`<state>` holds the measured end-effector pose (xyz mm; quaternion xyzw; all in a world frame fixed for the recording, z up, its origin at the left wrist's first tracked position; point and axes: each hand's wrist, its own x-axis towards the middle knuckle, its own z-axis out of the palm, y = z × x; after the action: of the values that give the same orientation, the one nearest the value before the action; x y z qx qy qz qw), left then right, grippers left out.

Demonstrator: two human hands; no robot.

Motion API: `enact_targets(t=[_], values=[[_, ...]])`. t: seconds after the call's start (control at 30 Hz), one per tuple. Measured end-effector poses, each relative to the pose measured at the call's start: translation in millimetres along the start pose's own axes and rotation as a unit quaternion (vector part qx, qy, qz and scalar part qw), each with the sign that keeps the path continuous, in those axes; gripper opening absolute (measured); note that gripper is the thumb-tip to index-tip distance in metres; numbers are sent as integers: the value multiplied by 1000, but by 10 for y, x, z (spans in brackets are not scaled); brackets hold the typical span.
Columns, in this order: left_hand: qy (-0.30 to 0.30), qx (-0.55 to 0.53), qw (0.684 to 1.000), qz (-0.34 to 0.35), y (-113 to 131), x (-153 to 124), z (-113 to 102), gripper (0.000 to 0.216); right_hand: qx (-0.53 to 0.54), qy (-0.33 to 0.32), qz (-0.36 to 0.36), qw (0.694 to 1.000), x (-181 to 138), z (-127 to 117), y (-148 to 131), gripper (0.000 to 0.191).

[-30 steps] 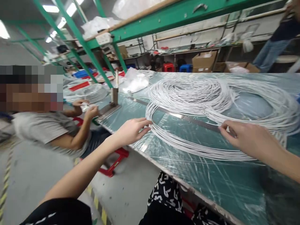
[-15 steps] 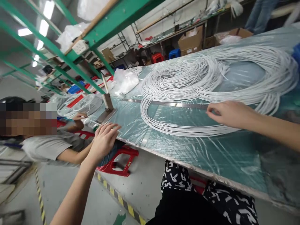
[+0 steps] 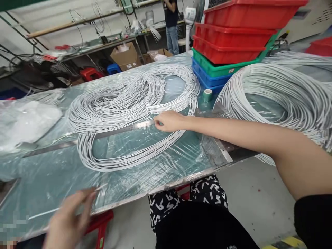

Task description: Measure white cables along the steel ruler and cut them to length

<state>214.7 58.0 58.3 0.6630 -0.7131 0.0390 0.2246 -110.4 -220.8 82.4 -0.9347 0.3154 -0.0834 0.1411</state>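
Observation:
My right hand [image 3: 169, 121] reaches across the plastic-wrapped green table [image 3: 178, 162], fingers pinched together on the right end of a long steel ruler [image 3: 116, 130]; what they pinch is too small to make out. A big loose coil of white wire [image 3: 124, 98] lies over the ruler just beyond that hand. At the near left table edge, my left hand [image 3: 68, 221] is blurred, its fingertips closed on a thin white wire strand [image 3: 52, 210] that runs along the table.
A second large white wire coil [image 3: 280, 93] lies at the right. Stacked red, green and blue bins [image 3: 228, 41] stand behind it beside a small tape roll [image 3: 207, 95]. A clear plastic bag [image 3: 28, 121] sits at the left. Another person [image 3: 171, 20] stands far back by a cardboard box [image 3: 126, 57].
My view has swung right, off the seated co-worker. My left hand has dropped to the near table edge with a strand. My right hand stays pinched at the ruler.

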Motion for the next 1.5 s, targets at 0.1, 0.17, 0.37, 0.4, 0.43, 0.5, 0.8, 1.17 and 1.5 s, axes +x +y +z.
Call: enact_targets(t=[0.1, 0.17, 0.37, 0.4, 0.43, 0.5, 0.8, 1.17, 1.5], values=[[-68, -97, 991, 66, 786, 335, 615, 15, -1, 12, 4, 1000, -2, 35, 2, 16], [-86, -163, 978, 94, 1262, 574, 973, 23, -6, 22, 12, 1000, 3, 48, 17, 16], [-106, -221, 948, 202, 1980, 797, 1184, 28, -25, 36, 19, 999, -4, 74, 13, 19], [-92, -222, 950, 198, 1915, 757, 1113, 26, -29, 34, 24, 999, -17, 84, -4, 19], [-72, -219, 956, 182, 1788, 701, 1030, 22, -32, 27, 32, 999, -31, 96, -19, 20], [-17, -161, 980, 120, 1374, 545, 839, 19, -32, 13, 46, 998, -45, 125, -23, 22], [-186, 223, 951, -104, -447, -526, -124, 58, 34, -88, 51, 994, -48, 219, 73, 35], [-94, 142, 984, 48, -334, -1175, 170, 31, 23, -75, 66, 995, -66, 250, 144, 38], [-62, -50, 975, 209, 1155, 229, 1055, 23, 5, -7, 33, 999, -5, 106, 55, 25]])
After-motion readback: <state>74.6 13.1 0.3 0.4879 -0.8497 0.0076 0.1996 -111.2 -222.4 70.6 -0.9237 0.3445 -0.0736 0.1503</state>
